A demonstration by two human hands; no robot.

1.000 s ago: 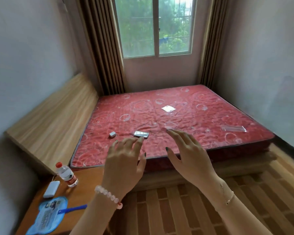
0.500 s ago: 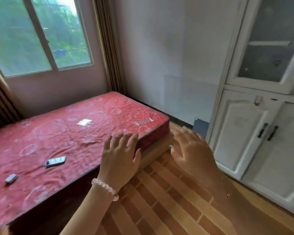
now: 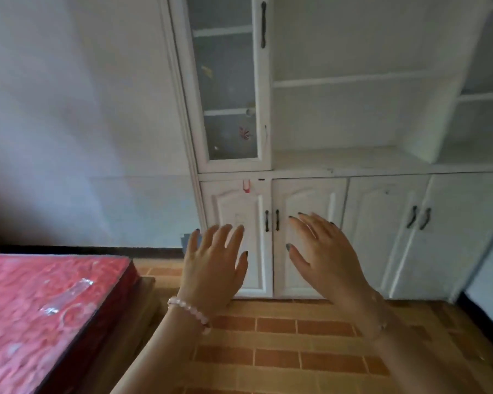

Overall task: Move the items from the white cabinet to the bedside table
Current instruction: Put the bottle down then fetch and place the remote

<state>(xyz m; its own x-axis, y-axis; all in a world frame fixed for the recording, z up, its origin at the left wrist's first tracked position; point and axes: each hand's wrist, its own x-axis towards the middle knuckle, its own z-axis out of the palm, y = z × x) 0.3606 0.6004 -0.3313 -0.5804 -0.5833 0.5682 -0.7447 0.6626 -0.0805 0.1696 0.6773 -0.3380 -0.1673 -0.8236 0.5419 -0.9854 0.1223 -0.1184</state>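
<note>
The white cabinet fills the wall ahead of me, with a glass door at upper left, open shelves to its right and shut lower doors with dark handles. I see no loose items on the open shelves. My left hand and my right hand are raised side by side in front of the lower doors, fingers spread, palms forward, holding nothing and apart from the cabinet. A bead bracelet circles my left wrist. The bedside table is out of view.
The corner of the bed with its red mattress lies at lower left, a clear plastic piece on it. Brown tiled floor stretches between the bed and the cabinet. A small red hook hangs above the lower left door.
My view has swung right, from the bed and bedside table to the white cabinet. Both hands have stayed raised and empty in front of me.
</note>
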